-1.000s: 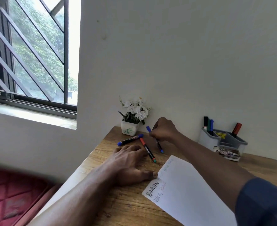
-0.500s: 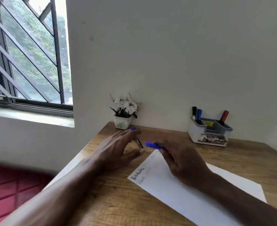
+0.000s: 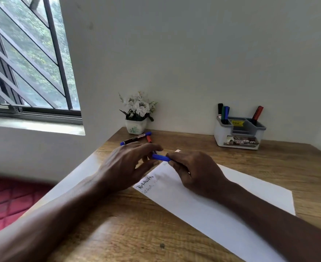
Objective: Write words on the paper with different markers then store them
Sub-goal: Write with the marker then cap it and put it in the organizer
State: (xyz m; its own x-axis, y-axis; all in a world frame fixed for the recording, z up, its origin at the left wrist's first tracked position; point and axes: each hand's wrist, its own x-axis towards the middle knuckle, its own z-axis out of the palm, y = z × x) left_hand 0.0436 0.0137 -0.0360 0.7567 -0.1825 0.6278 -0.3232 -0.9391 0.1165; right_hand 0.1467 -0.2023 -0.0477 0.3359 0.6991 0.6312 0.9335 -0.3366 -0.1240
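**Uncapping over the page: where it could slip**

The right hand grasps the blue marker by its barrel, fingers curled round it; the left hand pinches the marker's free end between thumb and fingertips. The marker thus spans the gap between the two hands, just above the far corner of the paper. This looks like a cap being pulled, though whether it has loosened cannot be told.

The main risk, as I judge it, is a sudden release. A stiff cap giving way at once would jerk the hands apart; the bare tip could then streak the paper under the right hand, or smear the written words just below the left hand's thumb.

Whether the right hand's heel pins the paper is unclear; if not, the paper may skid on the bench once writing starts.

A blue-capped marker and a red marker lie just beyond the left hand's fingers; a jolt could send them rolling off.

The organiser, well beyond the right hand, holds other markers; swapped caps would muddle storing.
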